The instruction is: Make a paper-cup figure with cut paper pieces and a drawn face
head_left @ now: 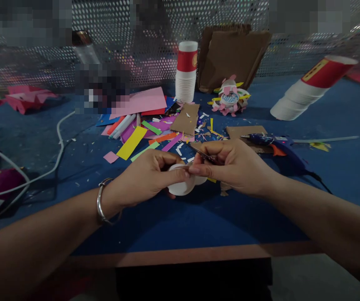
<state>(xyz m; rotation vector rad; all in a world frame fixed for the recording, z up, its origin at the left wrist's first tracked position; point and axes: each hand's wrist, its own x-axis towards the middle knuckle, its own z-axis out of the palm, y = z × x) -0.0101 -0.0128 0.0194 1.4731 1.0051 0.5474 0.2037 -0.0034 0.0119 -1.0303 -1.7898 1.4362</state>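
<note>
Near the middle of the table, my left hand [145, 175] is closed around a small white rounded piece [180, 188] that looks like part of a paper cup. The thumb lies across its top. My right hand [242, 169] meets it from the other side, thumb and fingertip pinched at the piece's upper edge. Tucked in those same right fingers is a slim dark pair of scissors [203, 154], tips pointing up and left; its handles are hidden. A second white curved part [200, 180] shows just under the right fingertips.
Paper strips [132, 143], white snippets and cardboard [184, 119] lie beyond my hands. A blue glue gun [280, 146] rests at right on cardboard. Stacked paper cups [185, 85] stand behind; another cup stack [302, 94] leans. A paper flower craft [230, 98] sits between. White cable [59, 142] runs left.
</note>
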